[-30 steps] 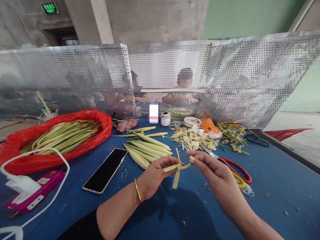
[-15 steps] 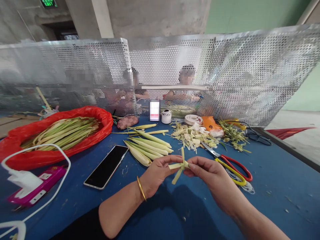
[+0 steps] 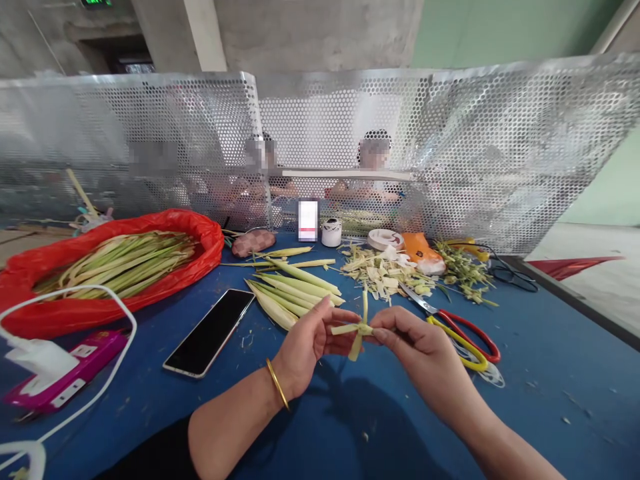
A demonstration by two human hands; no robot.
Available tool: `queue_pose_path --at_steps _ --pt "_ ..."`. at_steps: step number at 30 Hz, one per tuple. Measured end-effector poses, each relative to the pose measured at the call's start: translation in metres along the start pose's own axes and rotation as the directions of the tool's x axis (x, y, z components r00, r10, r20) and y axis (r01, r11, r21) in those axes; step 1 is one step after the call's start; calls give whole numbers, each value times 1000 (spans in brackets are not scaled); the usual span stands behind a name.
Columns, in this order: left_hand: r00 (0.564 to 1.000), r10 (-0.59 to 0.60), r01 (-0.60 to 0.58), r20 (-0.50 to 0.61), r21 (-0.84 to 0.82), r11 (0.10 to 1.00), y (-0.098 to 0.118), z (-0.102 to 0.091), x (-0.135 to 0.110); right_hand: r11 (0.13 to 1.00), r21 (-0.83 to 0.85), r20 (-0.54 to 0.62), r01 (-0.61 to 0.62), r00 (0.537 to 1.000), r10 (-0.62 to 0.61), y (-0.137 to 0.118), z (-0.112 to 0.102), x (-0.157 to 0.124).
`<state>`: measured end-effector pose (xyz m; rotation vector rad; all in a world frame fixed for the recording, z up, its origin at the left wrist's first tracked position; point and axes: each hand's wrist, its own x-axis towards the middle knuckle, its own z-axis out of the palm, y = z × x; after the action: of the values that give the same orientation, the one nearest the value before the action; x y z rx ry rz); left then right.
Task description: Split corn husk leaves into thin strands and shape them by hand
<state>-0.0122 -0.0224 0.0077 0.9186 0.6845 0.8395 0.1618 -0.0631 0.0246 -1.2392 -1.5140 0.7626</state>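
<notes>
A small cross-shaped piece of folded pale green leaf strips [image 3: 362, 328] is pinched between the thumb and fingers of my right hand [image 3: 417, 343]. My left hand [image 3: 310, 343] is open beside it, thumb raised, its fingers behind the piece's left strip; whether they touch it I cannot tell. Beyond my hands lies a bunch of long pale green leaves [image 3: 300, 287]. Scissors [image 3: 463, 340] with one red and one yellow handle rest to the right, blades toward a heap of leaf scraps [image 3: 380, 270].
On the left are a red plastic bag [image 3: 150, 310] of long leaves, a purple power strip [image 3: 75, 370] with a white cable, and a phone [image 3: 210, 333]. A tape roll [image 3: 385, 239] and an orange packet [image 3: 420, 250] lie near the perforated metal screen [image 3: 340, 120], with people behind it.
My left thumb and fingers have let go of the leaf piece and spread apart. My right hand still pinches the piece. The view has shifted slightly.
</notes>
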Motion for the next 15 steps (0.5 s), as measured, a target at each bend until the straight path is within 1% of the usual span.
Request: queue_pose_path --at_steps 3,5,7,8,10,11,13,14,15 --pt "1000 2 -2 -1 117 993 1 5 -2 1000 -2 26 -8 1000 8 1 1 -1" --pt "1000 4 -3 -4 163 987 1 7 -1 998 26 41 -54 998 53 3 1 -1" --pt "1000 7 -7 -3 165 986 0 6 0 990 82 37 -111 993 108 5 0 -1" --pt "1000 3 -1 -8 160 987 -1 5 1 986 117 9 -123 992 123 6 -1 -1" --pt "999 -21 25 -29 147 989 -2 3 2 984 149 -105 -96 988 112 9 -4 0" --pt "998 -36 43 -45 143 989 -2 3 2 991 125 -176 -58 981 80 9 -5 -1" --pt "995 -59 70 -76 144 987 -2 3 1 998 -7 -285 58 957 -57 9 -7 -2" --pt "994 -68 80 -85 146 986 -2 4 0 987 -96 -302 126 942 -149 8 -7 -3" --pt "993 -77 90 -91 150 985 -2 5 -1 963 -186 -293 197 924 -245 7 -7 -5"
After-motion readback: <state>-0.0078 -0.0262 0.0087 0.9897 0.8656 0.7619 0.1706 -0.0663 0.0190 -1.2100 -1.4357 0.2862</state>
